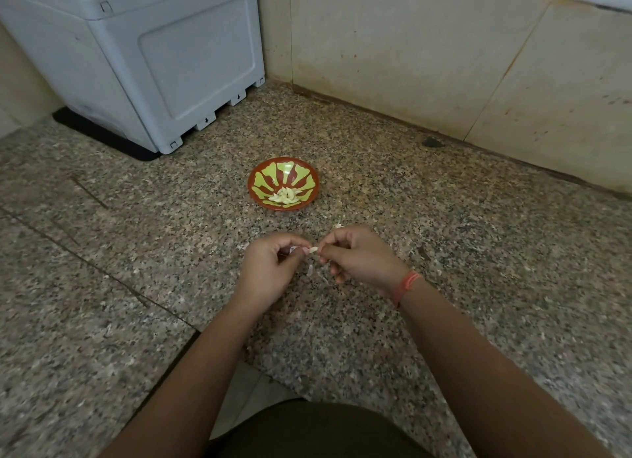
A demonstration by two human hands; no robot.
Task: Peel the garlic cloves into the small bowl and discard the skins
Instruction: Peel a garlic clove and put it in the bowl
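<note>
**Peeling one clove above the desk, with the bowl just beyond**

Both hands meet over the middle of the desk (444, 252), between its near edge and the small bowl. My left hand (270, 269) is curled, thumb and forefinger pinching the garlic clove (313, 250). My right hand (359, 256) pinches the clove's other end, its fingertips closed on what I take to be skin. A pale strip of skin (309, 271) hangs below the clove between the hands. The small bowl (253, 180) stands toward the far edge, apart from the hands, with peeled cloves (285, 196) heaped in its bottom.

To do this step well, I judge the left hand should hold firm without crushing. The right should pull the skin along the clove's length rather than tear across it. Thin skin clings to fingers, so I would shake it free over one spot on the desk, away from the bowl, so that no flakes land among the peeled cloves. Only a bare clove should cross to the bowl.
</note>
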